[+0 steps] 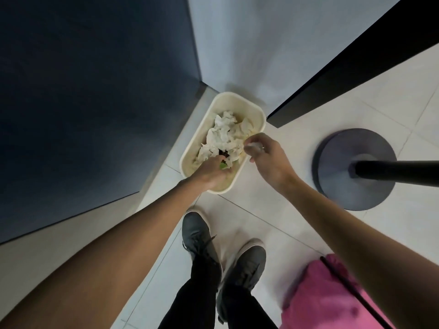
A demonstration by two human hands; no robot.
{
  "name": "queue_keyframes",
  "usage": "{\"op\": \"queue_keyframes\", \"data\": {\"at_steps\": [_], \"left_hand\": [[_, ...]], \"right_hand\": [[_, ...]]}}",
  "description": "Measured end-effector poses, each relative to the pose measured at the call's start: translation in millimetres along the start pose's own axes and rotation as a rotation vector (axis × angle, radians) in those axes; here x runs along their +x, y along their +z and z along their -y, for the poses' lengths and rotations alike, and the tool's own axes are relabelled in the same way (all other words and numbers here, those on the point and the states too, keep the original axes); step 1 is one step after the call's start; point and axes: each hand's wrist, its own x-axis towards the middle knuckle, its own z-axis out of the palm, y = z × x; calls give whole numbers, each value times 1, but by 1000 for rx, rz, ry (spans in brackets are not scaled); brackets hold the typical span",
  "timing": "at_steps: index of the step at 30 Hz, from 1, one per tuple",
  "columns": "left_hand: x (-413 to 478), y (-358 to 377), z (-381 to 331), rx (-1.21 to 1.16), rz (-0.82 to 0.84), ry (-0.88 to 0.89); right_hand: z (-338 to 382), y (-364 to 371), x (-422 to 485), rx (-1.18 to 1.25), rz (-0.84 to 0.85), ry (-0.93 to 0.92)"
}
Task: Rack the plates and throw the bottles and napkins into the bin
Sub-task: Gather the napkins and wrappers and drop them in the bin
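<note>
Both arms are bare, without sleeves, down to the left grip (211, 172) and the right grip (266, 157). The person wears black trousers (197, 293) and dark grey lace-up shoes (198, 236) with pale soles. A pink garment (320, 302) covers the body, and a thin black cord (344, 283) crosses it.

Napkins (225, 136) in bin (237, 100) (floor corner), stand base (337, 167) right.
</note>
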Motion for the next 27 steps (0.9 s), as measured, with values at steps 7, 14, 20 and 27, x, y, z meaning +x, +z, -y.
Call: {"op": "queue_keyframes", "data": {"at_steps": [7, 14, 20, 27], "left_hand": [[-12, -4, 33, -301, -289, 32], [-53, -22, 43, -366, -416, 66], [-108, -32, 15, -460, -423, 81], [-208, -41, -52, -565, -480, 145]], "right_hand": [[14, 29, 29, -185, 155, 1], [31, 21, 17, -267, 205, 53], [61, -7, -35, -300, 179, -47], [112, -45, -121, -396, 200, -285]]}}
